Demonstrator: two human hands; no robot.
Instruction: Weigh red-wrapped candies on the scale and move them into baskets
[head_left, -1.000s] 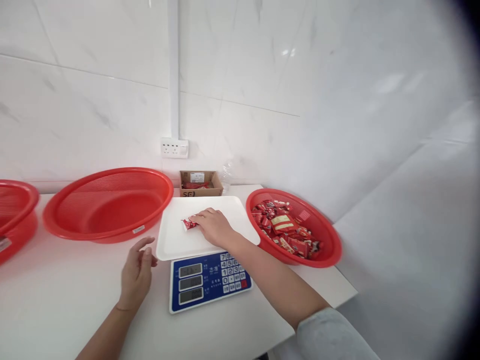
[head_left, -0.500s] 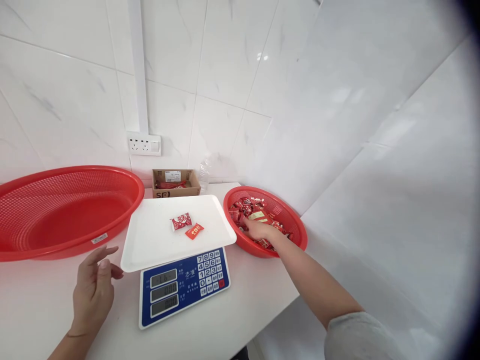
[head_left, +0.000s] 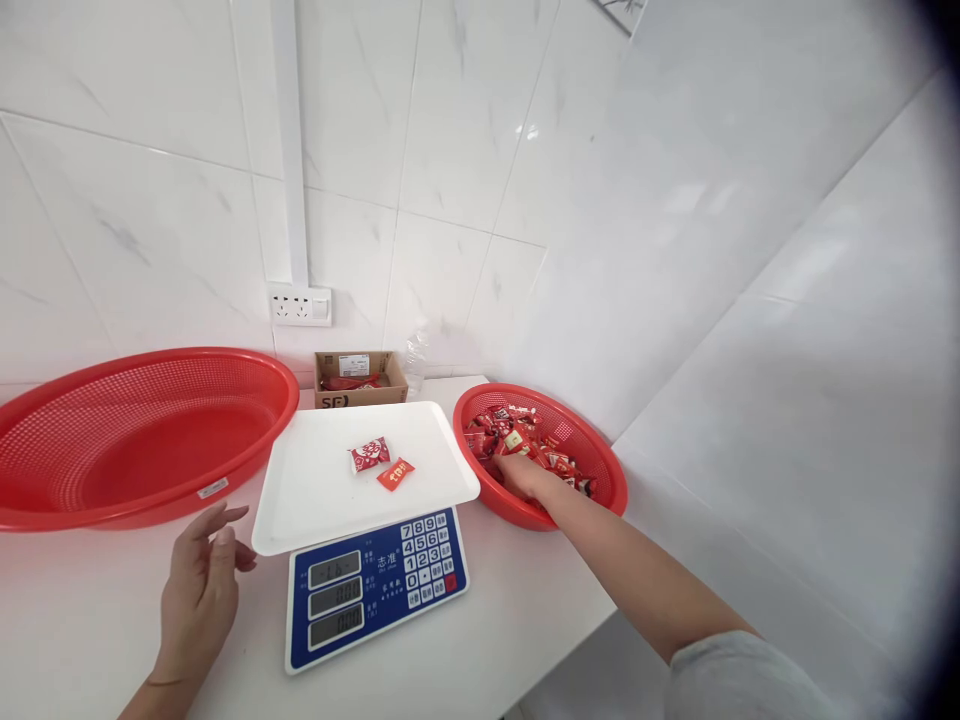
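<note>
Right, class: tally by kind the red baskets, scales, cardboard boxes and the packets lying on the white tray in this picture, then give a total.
Red baskets: 2
Scale: 1
Cardboard box: 1
Packets on the white tray: 2
Total: 6

Hands: both bare. Left hand (head_left: 199, 585): slim fingers, thumbnail (head_left: 224, 536) visible, thin dark band (head_left: 154, 683) round the wrist, material too small to read. Right hand (head_left: 519, 476): fingers mostly hidden, forearm (head_left: 622, 560) bare up to the sleeve (head_left: 739, 672). Sleeve: pale grey, soft-looking cloth, loose fit, hem near the elbow, cut off by the frame edge.
</note>
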